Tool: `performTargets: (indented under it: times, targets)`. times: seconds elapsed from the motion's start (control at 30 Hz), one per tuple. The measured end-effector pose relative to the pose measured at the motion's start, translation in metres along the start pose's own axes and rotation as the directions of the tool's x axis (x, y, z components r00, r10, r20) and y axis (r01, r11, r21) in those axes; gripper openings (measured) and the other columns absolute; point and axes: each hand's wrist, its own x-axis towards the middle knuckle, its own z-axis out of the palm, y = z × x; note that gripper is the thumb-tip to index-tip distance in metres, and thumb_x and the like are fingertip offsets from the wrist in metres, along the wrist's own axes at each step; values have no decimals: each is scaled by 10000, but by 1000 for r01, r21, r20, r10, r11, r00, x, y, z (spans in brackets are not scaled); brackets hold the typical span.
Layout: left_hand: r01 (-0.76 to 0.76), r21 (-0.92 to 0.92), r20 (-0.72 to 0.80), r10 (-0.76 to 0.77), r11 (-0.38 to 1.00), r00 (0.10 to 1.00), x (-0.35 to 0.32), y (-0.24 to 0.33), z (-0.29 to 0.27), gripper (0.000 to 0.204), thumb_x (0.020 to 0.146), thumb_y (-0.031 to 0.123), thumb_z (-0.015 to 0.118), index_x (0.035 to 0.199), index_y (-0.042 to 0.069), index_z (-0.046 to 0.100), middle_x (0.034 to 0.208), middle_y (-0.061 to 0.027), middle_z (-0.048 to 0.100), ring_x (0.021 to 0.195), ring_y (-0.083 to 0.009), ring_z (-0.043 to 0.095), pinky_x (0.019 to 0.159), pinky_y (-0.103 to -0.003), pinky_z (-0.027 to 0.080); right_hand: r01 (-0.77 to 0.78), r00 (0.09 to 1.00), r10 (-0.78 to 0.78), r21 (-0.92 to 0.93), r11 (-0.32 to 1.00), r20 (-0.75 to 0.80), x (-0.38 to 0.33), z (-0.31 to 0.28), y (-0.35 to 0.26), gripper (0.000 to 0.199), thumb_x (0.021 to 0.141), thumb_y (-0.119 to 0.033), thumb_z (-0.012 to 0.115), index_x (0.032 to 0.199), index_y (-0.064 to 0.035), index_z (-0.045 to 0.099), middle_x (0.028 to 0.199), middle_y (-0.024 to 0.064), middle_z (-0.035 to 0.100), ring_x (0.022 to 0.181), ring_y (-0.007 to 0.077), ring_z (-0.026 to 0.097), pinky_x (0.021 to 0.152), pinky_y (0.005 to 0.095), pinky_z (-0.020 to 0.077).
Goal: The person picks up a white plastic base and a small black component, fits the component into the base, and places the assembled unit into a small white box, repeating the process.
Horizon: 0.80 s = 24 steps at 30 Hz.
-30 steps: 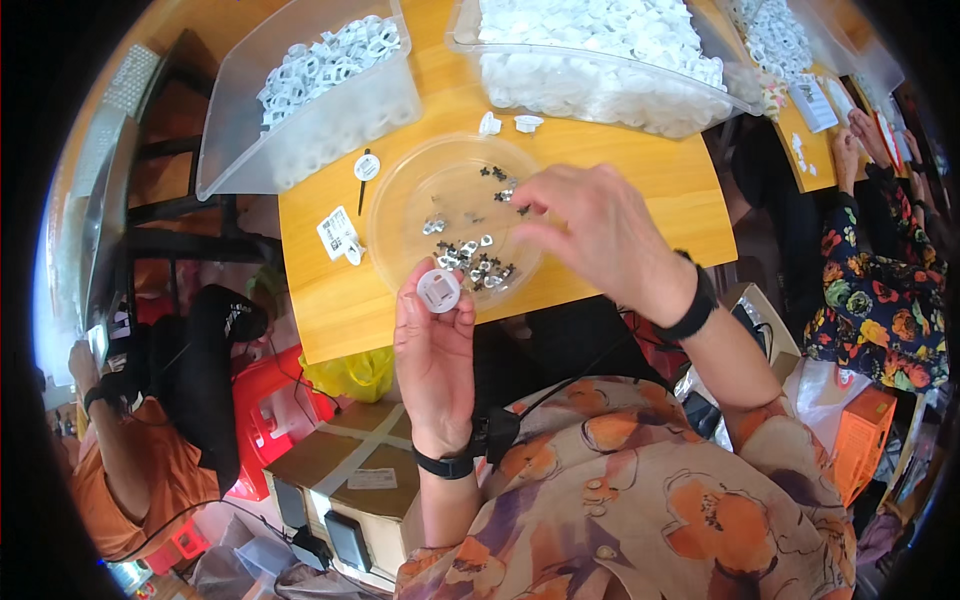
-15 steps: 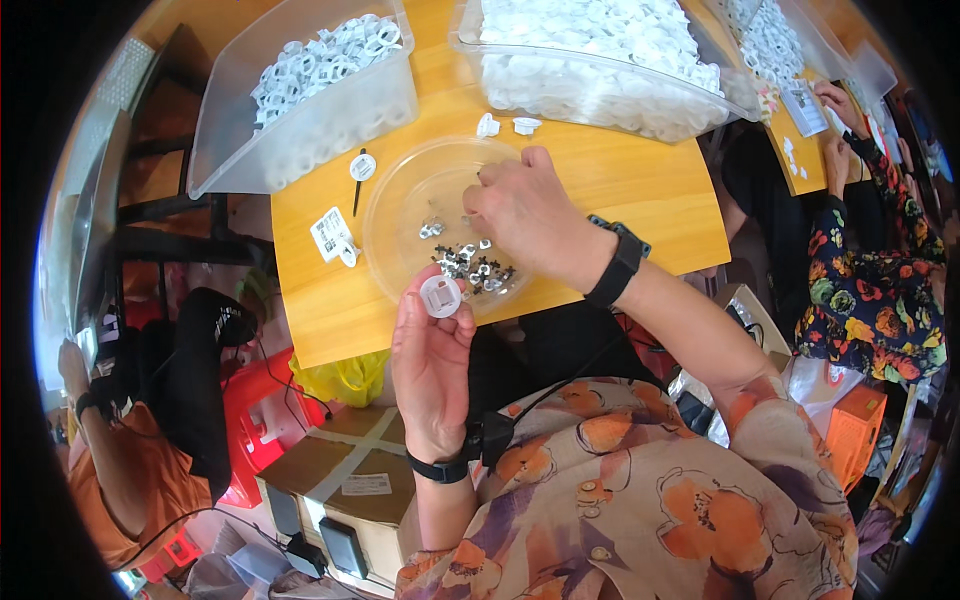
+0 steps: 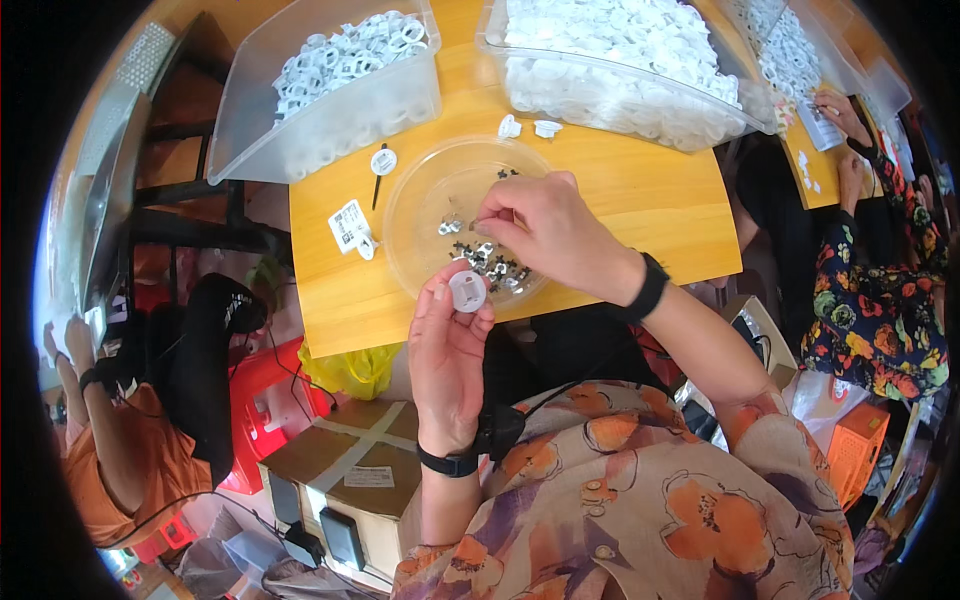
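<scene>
Clamped between the thumb and fingers of the left hand (image 3: pixel 448 372), a white disc (image 3: pixel 467 291) is held at the near edge of the table (image 3: pixel 650 205), its face with a squarish recess turned up. Thumb and forefinger of the right hand (image 3: pixel 550 232) are drawn close together over a clear round dish (image 3: pixel 415 215); whether they meet, or pinch a small piece, cannot be told. Judged from this layout, handling of the disc is under way and not complete; what its recess contains is too small to make out. Loose stock appears ample: in the dish, black and silver pieces (image 3: pixel 492 264) lie heaped toward the near edge, with silver bits (image 3: pixel 449 228) apart from them. Toward the left edge lie a white card (image 3: pixel 349 224) and a dark stick (image 3: pixel 376 190) with a white roundel (image 3: pixel 383 160) at its far end. Beyond the dish rest two white parts (image 3: pixel 509 127). Toward the far edge, one clear bin (image 3: pixel 300 160) overhangs the left edge, bearing pale rings (image 3: pixel 350 62); another bin carries heaped white pieces (image 3: pixel 615 35). How many are finished cannot be determined.
</scene>
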Motion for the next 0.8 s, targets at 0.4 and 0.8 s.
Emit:
performTargets:
  times: [0.4, 0.8]
  targets:
    - [-60, 91, 16, 59, 994, 998, -3, -4, 16, 209, 979, 199, 479, 1128, 64, 539, 1053, -19, 603, 946, -85, 576, 802, -246, 473, 311, 945, -315, -54, 949, -86, -24, -15, -27, 43, 823, -145, 614, 846, -121, 641, 767, 14, 575, 747, 172, 538, 779, 343, 334]
    - [-98, 145, 8, 98, 985, 995, -5, -7, 16, 165, 971, 179, 495, 1073, 64, 556, 985, -26, 609, 840, -84, 553, 703, -234, 448, 386, 895, -407, -144, 911, -181, -30, -13, -26, 76, 785, -125, 626, 852, -104, 655, 704, -1, 573, 687, 152, 554, 743, 334, 374]
